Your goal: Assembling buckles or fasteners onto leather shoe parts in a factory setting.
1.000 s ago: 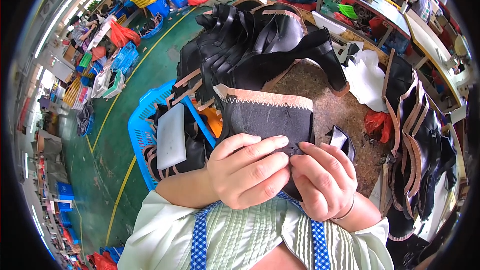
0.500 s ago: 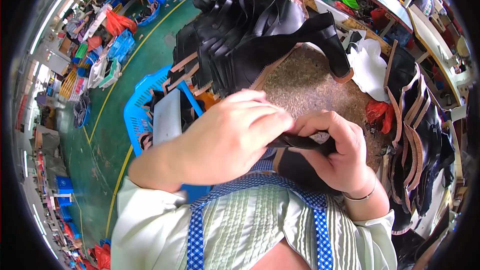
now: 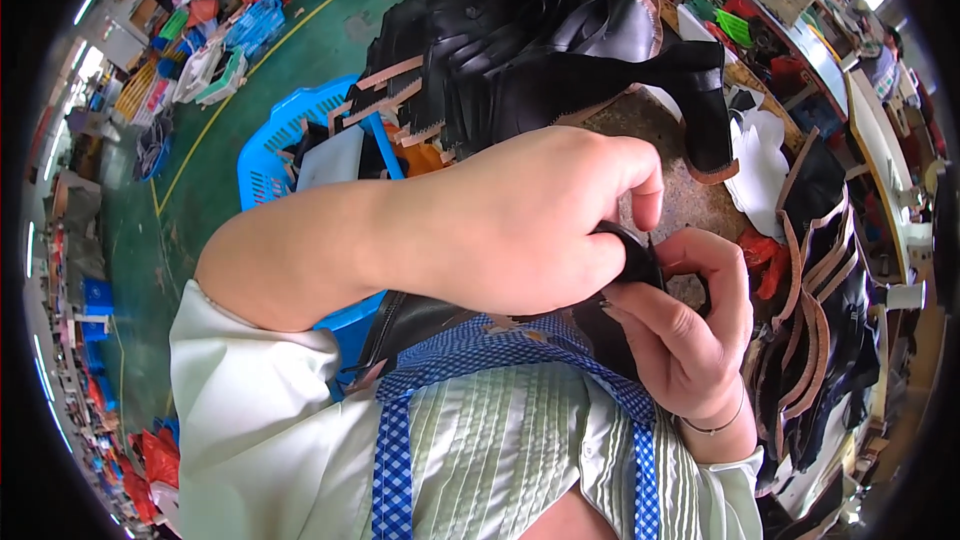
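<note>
From a second ago to now, I see the black leather piece go from held out flat in front of me, its tan zigzag edge plain to see, to drawn in close against my chest. Most of it is now hidden under my left hand and forearm; only a dark fold shows between the two hands, and a longer flap hangs down over the blue checked apron strap. I judge from this that I have gone from looking the piece over to working one small spot on its edge, though what exactly my fingers do there is hidden from me.

My left hand has swung across the middle of the view, back of the hand up, knuckles toward the bench. Its fingers curl down and close on the fold, with the forefinger bent over the top. My right hand comes up from below, palm turned toward me, thumb and fingertips pinched narrow on the same fold, touching the left fingertips. A thin bracelet sits on that wrist. Both hands are shut on the leather, neither spread wide.

Beyond them, the pile of black cut leather lies untouched on the bench, and the blue basket of parts stands on the green floor to my left. More black pieces with tan edges hang at my right.
</note>
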Tool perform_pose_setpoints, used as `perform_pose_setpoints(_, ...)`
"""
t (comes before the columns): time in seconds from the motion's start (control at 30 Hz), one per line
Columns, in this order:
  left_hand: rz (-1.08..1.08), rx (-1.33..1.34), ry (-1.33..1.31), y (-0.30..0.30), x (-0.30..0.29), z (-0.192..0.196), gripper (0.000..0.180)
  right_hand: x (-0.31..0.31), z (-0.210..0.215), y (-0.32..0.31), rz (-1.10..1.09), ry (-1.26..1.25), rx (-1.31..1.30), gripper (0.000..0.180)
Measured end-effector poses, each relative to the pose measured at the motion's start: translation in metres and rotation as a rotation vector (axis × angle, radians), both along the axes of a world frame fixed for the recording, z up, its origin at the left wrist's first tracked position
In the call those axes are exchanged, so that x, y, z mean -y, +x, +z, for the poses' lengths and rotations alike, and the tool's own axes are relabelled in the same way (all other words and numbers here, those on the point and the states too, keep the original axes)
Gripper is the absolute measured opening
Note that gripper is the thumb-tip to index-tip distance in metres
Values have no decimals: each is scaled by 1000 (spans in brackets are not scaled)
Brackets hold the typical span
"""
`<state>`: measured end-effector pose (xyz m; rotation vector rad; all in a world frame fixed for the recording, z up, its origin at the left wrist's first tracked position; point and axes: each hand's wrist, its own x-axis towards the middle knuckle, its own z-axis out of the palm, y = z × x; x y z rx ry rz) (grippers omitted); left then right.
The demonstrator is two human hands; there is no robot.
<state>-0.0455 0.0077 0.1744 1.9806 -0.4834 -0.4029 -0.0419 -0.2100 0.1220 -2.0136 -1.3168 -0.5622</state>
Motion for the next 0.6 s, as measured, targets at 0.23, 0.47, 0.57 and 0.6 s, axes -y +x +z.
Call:
perform_pose_setpoints(0.23,-23,-27,-99,6,6,-13,19,-2,-1,0,-29,-56,-121,26)
perform_pose_setpoints(0.47,-32,116,-38,10,8,-18,19,0,-5,-7,-104,-44,-4,23)
perform_pose_setpoints(0.57,-10,147,-31,10,9,-17,18,2,-9,-4,-108,-91,63,26)
perform_pose_setpoints(0.6,-2,112,-3,10,10,-14,18,2,-10,-4,-105,-93,63,26)
